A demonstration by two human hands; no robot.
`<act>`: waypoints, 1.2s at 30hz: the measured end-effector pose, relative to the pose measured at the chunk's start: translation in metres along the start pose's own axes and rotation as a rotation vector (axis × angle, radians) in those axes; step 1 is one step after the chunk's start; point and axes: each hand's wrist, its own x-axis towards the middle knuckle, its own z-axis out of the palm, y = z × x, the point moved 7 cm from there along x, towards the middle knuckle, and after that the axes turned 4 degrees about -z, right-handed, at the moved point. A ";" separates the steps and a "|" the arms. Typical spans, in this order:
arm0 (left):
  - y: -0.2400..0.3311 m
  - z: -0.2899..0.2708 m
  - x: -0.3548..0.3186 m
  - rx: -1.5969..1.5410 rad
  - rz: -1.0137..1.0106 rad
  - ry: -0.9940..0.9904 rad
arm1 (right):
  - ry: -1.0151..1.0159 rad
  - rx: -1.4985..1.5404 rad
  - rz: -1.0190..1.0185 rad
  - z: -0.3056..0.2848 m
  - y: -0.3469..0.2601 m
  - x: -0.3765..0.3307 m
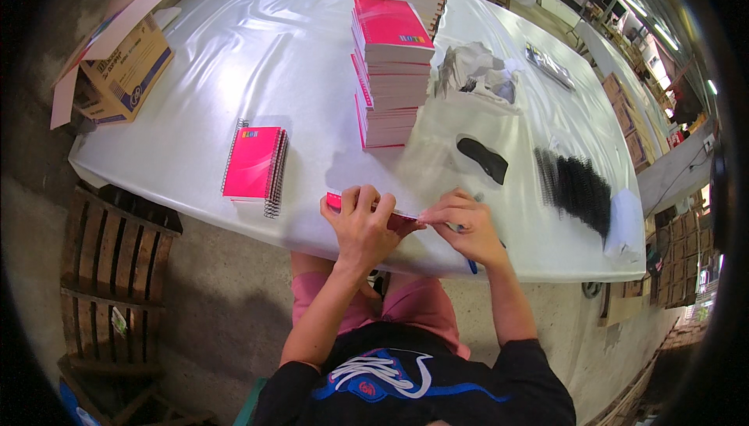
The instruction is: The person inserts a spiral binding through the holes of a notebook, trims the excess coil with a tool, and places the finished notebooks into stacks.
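A pink notebook (367,211) lies flat at the near edge of the white worktop (257,51), gripped by the left hand (363,227) and pinched by the right hand (462,227). A tall pink notebook stack (390,67) stands just behind; open worktop lies left.

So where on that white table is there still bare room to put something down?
Bare table lies between the cardboard box and the tall pink stack, above the finished pink notebooks. The right side is crowded: crumpled wrapping, black coils, and both hands at the near edge.
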 end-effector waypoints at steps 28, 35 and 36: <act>-0.013 -0.017 0.002 -0.258 0.056 0.022 | 0.279 -0.050 0.417 -0.061 0.153 -0.021; -0.017 -0.010 -0.002 -0.279 0.055 0.017 | -0.220 0.769 0.318 0.038 0.066 -0.008; -0.015 -0.011 -0.001 -0.277 0.048 0.026 | -0.163 0.866 0.243 0.031 0.063 -0.005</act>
